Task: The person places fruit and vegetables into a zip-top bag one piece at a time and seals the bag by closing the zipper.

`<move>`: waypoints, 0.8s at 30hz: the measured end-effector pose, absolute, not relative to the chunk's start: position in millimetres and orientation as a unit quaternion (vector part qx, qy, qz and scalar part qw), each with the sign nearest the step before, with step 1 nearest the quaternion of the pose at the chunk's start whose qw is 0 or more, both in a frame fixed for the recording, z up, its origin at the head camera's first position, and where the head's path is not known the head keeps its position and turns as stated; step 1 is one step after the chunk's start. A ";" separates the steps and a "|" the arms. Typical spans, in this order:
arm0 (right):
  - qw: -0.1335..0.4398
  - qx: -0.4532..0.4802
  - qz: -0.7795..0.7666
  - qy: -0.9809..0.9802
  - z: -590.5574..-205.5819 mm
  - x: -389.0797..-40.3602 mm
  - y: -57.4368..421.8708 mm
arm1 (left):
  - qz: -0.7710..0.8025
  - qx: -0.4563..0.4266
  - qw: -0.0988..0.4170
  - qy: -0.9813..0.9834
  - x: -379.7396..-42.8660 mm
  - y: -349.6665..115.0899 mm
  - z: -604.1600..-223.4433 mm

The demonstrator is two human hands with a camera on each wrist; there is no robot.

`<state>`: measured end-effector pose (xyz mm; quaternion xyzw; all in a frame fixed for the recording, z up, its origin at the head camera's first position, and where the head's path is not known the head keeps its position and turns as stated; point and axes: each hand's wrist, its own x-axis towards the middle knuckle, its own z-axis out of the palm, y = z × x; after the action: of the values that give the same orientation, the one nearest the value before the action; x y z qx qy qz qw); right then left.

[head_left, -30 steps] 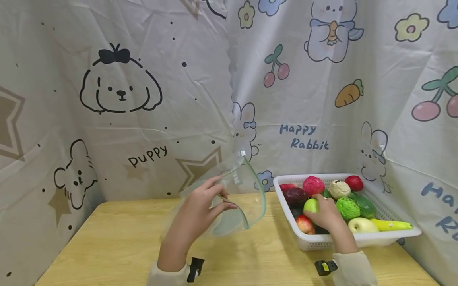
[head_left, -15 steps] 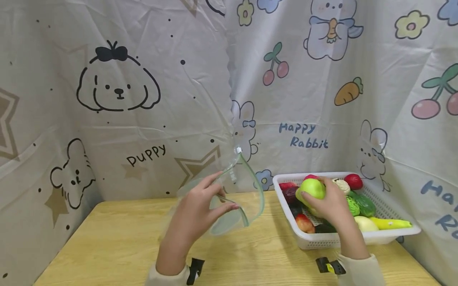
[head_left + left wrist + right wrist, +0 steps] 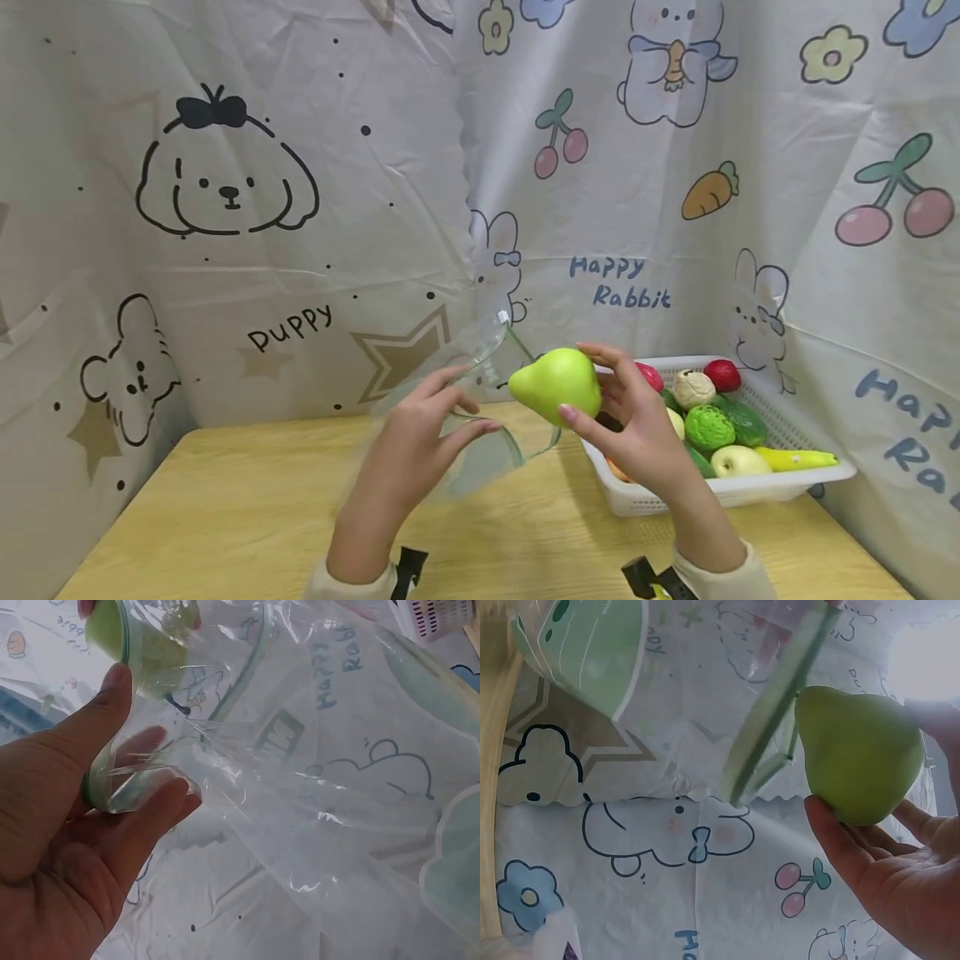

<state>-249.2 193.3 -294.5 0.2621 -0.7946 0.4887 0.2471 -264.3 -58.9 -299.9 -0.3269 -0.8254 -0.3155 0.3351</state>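
Observation:
My right hand (image 3: 641, 421) grips a green pear (image 3: 558, 386) by its wide end, its narrow end pointing left toward the mouth of a clear zip bag (image 3: 483, 462). Thumb and fingers of my left hand (image 3: 420, 446) hold the bag's green-edged rim, and the mouth gapes open. In the left wrist view the pear (image 3: 161, 649) shows beyond the clear plastic. From the right wrist, the pear (image 3: 862, 754) appears close beside the bag's green zip strip (image 3: 780, 705); whether they touch I cannot tell.
A white plastic basket (image 3: 795, 490) stands at the right of the wooden table (image 3: 247, 500). Inside lie several fruits and vegetables, among them a green cabbage (image 3: 709, 427), a pale round fruit (image 3: 740, 461) and a yellow long vegetable (image 3: 795, 459). A printed cloth (image 3: 420, 208) hangs behind.
My right hand has lifted the green pear out of the basket and carried it left to the bag's mouth. The left hand keeps holding the bag's rim. The head view has shifted slightly right.

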 end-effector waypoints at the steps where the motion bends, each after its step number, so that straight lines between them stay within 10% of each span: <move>1: 0.243 0.265 0.488 -0.795 -295.2 -249.0 191.7 | -0.317 -0.331 0.331 -0.825 -264.4 -57.9 -300.1; 24: 0.304 0.265 0.416 -0.815 -298.3 -254.5 193.4 | -0.351 -0.348 0.329 -0.805 -258.1 -57.1 -295.1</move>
<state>-254.5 193.4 -298.3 0.2646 -0.8155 0.4156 0.3037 -258.1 -57.1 -295.1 -0.3478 -0.8045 -0.3511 0.3294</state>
